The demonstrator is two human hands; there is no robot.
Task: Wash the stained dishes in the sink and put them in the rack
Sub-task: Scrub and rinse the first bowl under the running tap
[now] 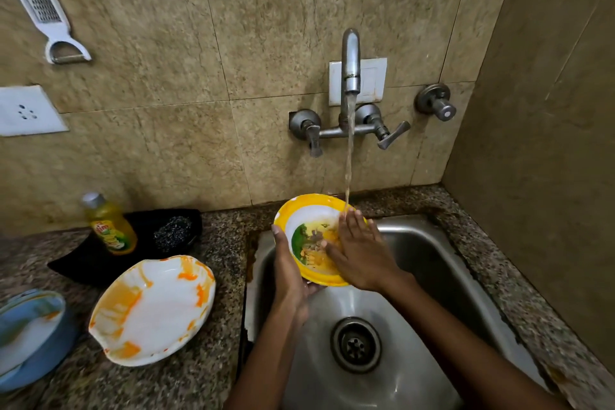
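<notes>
A small yellow-rimmed plate point(301, 215) with a green picture and yellow stains is tilted over the steel sink point(429, 263), under running water from the tap point(351, 60). My left hand point(288, 263) grips its left and lower edge from behind. My right hand point(357, 251) lies flat on the plate's face, fingers straight, where the water lands. A white plate point(156, 308) with orange stains lies on the granite counter left of the sink. A blue plate point(30, 339) with stains sits at the far left edge.
A yellow dish-soap bottle point(111, 225) and a steel scrubber point(174, 231) rest on a black tray point(83, 263) behind the white plate. The drain point(355, 344) sits in the sink's middle. A grater point(36, 0) hangs on the tiled wall. No rack is in view.
</notes>
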